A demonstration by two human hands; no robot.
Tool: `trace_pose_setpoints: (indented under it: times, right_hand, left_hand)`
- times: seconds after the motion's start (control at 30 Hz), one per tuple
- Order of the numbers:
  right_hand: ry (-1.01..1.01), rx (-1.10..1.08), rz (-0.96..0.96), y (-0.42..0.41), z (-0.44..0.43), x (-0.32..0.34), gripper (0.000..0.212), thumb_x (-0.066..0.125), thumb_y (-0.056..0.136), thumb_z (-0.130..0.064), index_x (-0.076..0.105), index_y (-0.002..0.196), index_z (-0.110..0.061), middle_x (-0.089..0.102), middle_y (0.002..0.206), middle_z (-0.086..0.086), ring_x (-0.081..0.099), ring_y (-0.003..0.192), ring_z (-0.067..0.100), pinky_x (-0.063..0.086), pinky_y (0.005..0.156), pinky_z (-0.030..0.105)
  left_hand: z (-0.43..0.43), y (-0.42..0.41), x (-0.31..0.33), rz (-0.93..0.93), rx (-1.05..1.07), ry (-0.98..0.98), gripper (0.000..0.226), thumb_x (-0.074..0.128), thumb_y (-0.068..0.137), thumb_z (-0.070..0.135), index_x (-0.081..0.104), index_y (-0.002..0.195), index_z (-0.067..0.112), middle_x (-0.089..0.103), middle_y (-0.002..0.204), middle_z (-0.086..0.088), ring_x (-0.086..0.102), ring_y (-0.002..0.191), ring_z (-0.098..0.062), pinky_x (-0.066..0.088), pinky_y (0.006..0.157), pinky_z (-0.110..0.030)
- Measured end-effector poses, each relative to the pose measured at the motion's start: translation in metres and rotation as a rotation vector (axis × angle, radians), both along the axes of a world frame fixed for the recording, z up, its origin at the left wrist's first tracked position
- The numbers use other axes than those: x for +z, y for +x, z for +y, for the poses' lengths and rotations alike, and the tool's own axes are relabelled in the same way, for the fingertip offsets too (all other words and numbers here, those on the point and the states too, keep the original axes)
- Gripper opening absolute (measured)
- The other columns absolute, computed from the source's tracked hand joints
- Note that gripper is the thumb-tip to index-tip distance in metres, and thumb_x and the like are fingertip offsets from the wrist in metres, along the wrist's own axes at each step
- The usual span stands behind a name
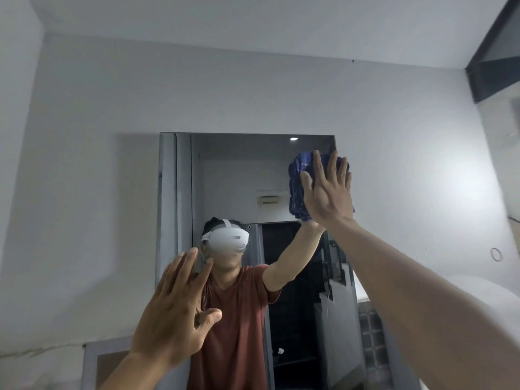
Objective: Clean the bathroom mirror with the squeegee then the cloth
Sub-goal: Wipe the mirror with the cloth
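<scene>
Pale grey wall (98, 164) fills the view, and set into it is the tall mirror (230, 175), its long axis running up and down. The blue cloth (297, 190) is jammed right up in the top right corner of the glass, bunched into a pad that stands taller than it is wide. The right hand (327, 192) is flat on top of it, with fingers (319, 164) straight, spread and pointing up, pressing rather than pinching. That's the relation that matters: from those fingers, almost all the glass lies down and to the left, so I'd judge the wipe has to travel that way, off the corner. Low on the left, the left hand (174, 313) is well apart from the cloth, open near the mirror's left edge with its fingers (180, 271) fanned and the thumb out. I can't tell whether it touches the glass. No squeegee in view, so this looks like the cloth stage, with the right hand plainly doing the work.
</scene>
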State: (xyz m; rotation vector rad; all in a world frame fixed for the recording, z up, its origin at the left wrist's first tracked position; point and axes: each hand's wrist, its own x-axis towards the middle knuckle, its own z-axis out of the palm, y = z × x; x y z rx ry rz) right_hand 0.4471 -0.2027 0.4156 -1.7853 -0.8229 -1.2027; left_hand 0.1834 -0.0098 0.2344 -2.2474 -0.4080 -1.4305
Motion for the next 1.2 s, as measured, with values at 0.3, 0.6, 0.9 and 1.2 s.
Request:
trace_pose_setpoints:
  times: [0.3, 0.6, 0.9, 1.2]
  right_hand:
    - [0.026, -0.003, 0.009, -0.033, 0.029, -0.02, 0.067, 0.014, 0.102, -0.063, -0.005, 0.16, -0.036, -0.007, 0.168, 0.019, -0.012, 0.155, 0.037, -0.006, 0.125, 0.055]
    - [-0.042, 0.076, -0.119, -0.103, 0.079, -0.003, 0.065, 0.014, 0.103, -0.06, 0.006, 0.161, -0.033, -0.006, 0.168, 0.019, -0.013, 0.154, 0.039, -0.006, 0.123, 0.06]
    - [-0.149, 0.096, -0.29, -0.158, 0.122, -0.001, 0.065, 0.02, 0.103, -0.058, 0.012, 0.161, -0.029, 0.001, 0.168, 0.021, -0.008, 0.154, 0.041, -0.001, 0.123, 0.062]
    - [-0.286, 0.118, -0.541, -0.181, 0.143, -0.018, 0.06, 0.023, 0.105, -0.053, 0.03, 0.157, -0.025, 0.021, 0.166, 0.016, 0.008, 0.154, 0.039, 0.008, 0.123, 0.06]
  left_hand:
    - [-0.003, 0.0, 0.001, 0.011, 0.017, -0.009, 0.108, 0.074, 0.075, 0.06, 0.019, 0.159, 0.023, 0.006, 0.168, -0.007, 0.001, 0.155, -0.025, 0.031, 0.116, -0.048]
    - [-0.002, 0.0, 0.0, 0.01, -0.003, 0.007, 0.107, 0.07, 0.077, 0.062, 0.013, 0.16, 0.023, 0.005, 0.168, -0.008, 0.0, 0.155, -0.024, 0.026, 0.121, -0.044]
    - [0.006, -0.016, -0.047, 0.048, 0.045, 0.049, 0.094, 0.06, 0.08, 0.062, 0.032, 0.155, 0.013, 0.021, 0.164, -0.015, 0.023, 0.15, -0.032, 0.027, 0.114, -0.042]
    - [0.012, -0.019, -0.064, 0.075, 0.08, 0.044, 0.092, 0.058, 0.084, 0.062, 0.027, 0.157, 0.015, 0.018, 0.166, -0.012, 0.015, 0.153, -0.029, 0.023, 0.115, -0.043]
